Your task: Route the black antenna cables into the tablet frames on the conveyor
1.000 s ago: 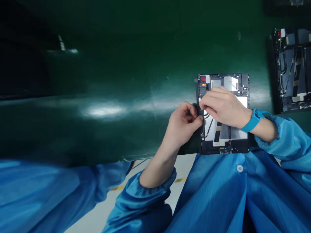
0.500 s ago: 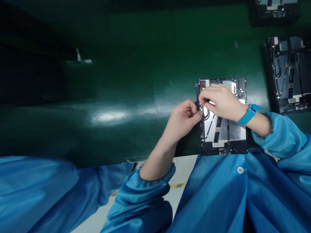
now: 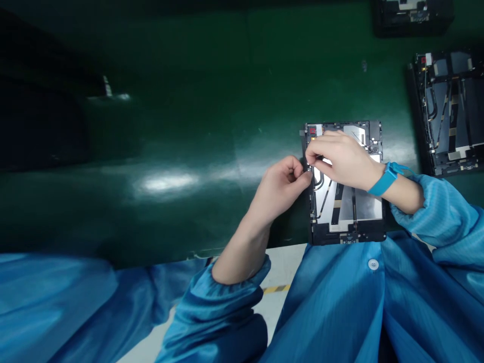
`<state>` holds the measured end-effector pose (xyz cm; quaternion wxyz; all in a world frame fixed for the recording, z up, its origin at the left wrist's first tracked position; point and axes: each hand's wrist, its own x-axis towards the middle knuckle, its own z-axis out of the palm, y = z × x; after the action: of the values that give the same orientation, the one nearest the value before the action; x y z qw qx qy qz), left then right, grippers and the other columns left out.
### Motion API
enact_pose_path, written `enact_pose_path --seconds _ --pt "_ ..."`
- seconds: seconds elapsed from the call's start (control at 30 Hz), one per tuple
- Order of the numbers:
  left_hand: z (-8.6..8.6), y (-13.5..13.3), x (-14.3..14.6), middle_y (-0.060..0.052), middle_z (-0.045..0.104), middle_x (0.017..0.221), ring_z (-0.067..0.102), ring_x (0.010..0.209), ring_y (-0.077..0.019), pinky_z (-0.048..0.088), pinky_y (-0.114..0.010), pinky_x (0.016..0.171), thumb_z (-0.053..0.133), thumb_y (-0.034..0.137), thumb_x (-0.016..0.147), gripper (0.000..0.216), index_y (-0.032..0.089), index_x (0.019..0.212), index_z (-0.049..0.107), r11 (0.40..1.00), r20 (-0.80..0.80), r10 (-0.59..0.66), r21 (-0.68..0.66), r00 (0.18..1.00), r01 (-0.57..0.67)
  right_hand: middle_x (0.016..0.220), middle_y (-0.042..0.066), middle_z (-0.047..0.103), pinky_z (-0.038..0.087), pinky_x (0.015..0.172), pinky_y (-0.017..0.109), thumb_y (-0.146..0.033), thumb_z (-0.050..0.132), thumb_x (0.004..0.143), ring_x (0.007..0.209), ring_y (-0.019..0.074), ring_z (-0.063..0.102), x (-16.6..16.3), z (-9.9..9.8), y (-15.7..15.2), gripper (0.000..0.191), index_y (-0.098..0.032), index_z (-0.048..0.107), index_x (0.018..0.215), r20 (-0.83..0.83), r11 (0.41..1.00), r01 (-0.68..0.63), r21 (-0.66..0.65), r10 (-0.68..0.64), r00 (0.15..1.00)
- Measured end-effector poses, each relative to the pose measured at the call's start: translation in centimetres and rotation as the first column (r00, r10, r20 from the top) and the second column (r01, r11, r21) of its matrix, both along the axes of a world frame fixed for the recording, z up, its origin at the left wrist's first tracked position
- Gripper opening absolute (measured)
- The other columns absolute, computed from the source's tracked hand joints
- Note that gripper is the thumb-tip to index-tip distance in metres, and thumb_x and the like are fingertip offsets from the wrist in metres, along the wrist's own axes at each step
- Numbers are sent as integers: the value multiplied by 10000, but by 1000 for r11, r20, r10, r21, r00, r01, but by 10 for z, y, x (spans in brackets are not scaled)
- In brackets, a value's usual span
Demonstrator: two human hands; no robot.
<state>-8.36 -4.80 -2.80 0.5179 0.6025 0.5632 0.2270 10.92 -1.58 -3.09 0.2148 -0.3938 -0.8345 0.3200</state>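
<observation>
An opened tablet chassis (image 3: pixel 350 217) with silver shielding, black cables and a dark frame lies on the green mat near the front edge. My left hand (image 3: pixel 282 189) has its fingers curled and pressed against the chassis's left edge. My right hand (image 3: pixel 342 156), with a blue wrist strap (image 3: pixel 383 179), reaches over the top of the chassis. Its fingertips pinch something small at the left edge, where both hands meet; I cannot make out what it is.
A second opened chassis (image 3: pixel 448 111) lies at the right edge of the green mat (image 3: pixel 189 126). Another dark unit (image 3: pixel 412 15) sits at the top right. Blue coat sleeves and a pale floor fill the bottom.
My right hand's fingertips have crept a little toward the upper left corner of the chassis. The left hand stays at the left edge. The view has shifted slightly.
</observation>
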Motion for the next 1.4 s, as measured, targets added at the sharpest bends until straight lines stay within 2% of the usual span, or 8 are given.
enact_pose_path --seconds 0.93,1.07,1.27,1.4 --pt "3 5 -1 58 452 540 396 510 -107 284 -250 494 641 228 802 244 235 676 433 999 18 -17 -45 1000 18 879 21 638 349 846 338 -62 479 906 880 198 536 -1 -1 0 205 -206 624 890 -29 1000 4 -17 -5 1000" --pt "3 6 1 67 441 512 383 463 -92 268 -234 458 671 210 768 262 234 671 429 993 52 16 -115 999 -10 875 20 641 353 850 343 -60 479 904 874 201 541 -1 -1 0 209 -209 624 886 -28 1000 7 -27 -7 1000" --pt "5 16 7 101 337 489 311 386 -68 211 -217 401 652 125 669 327 252 662 351 940 97 105 -336 990 -67 885 32 656 357 837 339 -71 483 902 876 209 544 0 -1 1 196 -203 628 891 -48 1000 22 6 -21 999" --pt "7 23 12 95 335 502 292 408 -51 178 -201 400 635 104 607 306 240 624 361 949 31 117 -297 993 -102 895 42 679 348 809 343 -85 507 903 856 215 541 -1 3 1 167 -198 630 894 -18 993 117 23 -117 993"
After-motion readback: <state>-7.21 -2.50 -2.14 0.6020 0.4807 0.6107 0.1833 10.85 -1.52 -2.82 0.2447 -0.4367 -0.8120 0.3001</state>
